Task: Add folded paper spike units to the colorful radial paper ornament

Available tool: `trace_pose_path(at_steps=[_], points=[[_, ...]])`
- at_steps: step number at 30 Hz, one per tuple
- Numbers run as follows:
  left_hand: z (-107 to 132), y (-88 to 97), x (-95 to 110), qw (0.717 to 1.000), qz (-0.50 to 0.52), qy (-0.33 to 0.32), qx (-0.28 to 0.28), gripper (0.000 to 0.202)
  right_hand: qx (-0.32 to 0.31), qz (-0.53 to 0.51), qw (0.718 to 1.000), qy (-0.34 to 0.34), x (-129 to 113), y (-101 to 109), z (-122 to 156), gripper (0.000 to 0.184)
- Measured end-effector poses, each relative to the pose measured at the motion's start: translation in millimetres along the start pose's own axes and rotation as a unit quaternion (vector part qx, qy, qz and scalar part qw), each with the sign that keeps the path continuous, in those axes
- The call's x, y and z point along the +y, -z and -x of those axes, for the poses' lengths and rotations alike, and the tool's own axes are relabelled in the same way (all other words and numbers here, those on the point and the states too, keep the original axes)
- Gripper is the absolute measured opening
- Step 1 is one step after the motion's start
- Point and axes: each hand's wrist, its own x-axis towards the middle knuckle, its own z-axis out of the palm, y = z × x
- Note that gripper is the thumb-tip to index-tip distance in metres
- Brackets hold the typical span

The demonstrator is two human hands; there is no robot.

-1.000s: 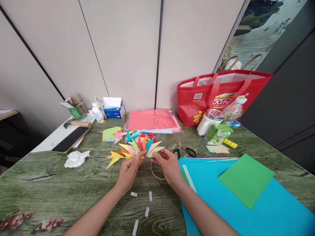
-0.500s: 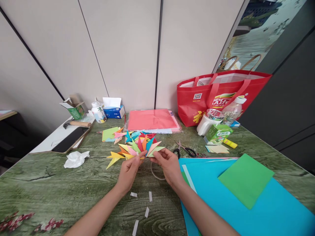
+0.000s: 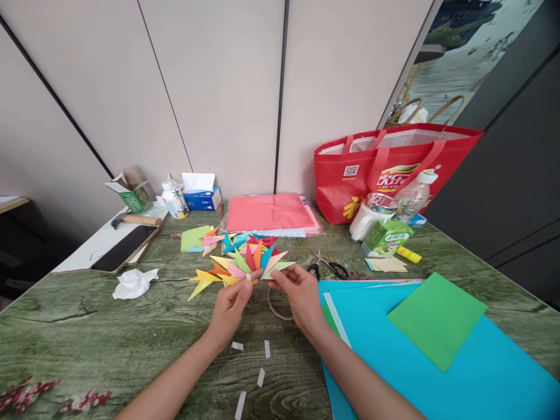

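Note:
In front of me is a fan of pointed folded-paper pieces (image 3: 258, 255) in green, red, orange, blue, pink and yellow. My left hand (image 3: 230, 306) is closed at its lower left side, thumb and index finger pinching it. A small white strip (image 3: 248, 276) shows at that thumb's tip. On the other side, my right hand (image 3: 300, 291) pinches a pale green point (image 3: 280, 266) of the fan between thumb and fingers. Behind and left of the fan lie more folded pieces (image 3: 203, 281), yellow and other colours. Part of the fan's lower edge is hidden by my fingers.
Several white strips (image 3: 261, 377) lie on the table near me, with a tape ring (image 3: 280, 309) under my right hand. Scissors (image 3: 326, 265) and blue sheets (image 3: 371, 332) are to the right. A red bag (image 3: 341, 192) stands behind. Crumpled tissue (image 3: 135, 284) lies left.
The pale green point at my right hand has shifted very slightly to the right. The white strip at my left thumb shows a little more. Both hands keep nearly the same place.

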Motion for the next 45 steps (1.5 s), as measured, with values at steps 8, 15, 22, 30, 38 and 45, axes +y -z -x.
trace_pose_path(at_steps=[8,15,22,30,38,45], points=[[0.1,2.6,3.2,0.998,-0.044,-0.004,-0.036,0.039,-0.008,0.027,1.000,0.014,0.7,1.6,-0.8,0.024],[2.2,0.3,15.1,0.996,-0.080,-0.004,-0.037,0.038,-0.019,0.045,0.998,0.039,1.2,2.0,0.2,0.021],[2.1,1.7,19.2,0.990,-0.129,-0.040,-0.051,0.040,-0.034,0.038,0.998,0.041,0.9,1.8,1.6,0.020],[1.1,2.7,22.6,0.982,-0.164,-0.068,-0.058,0.039,-0.029,0.013,0.999,0.029,1.1,1.8,0.3,0.034],[1.4,0.7,24.6,0.986,-0.150,-0.037,-0.061,0.040,-0.033,0.025,0.998,0.051,-1.0,1.0,2.1,0.039],[1.9,0.8,27.4,0.989,-0.126,-0.032,-0.072,0.038,-0.033,0.046,0.996,0.070,-2.9,-0.5,3.2,0.038]])
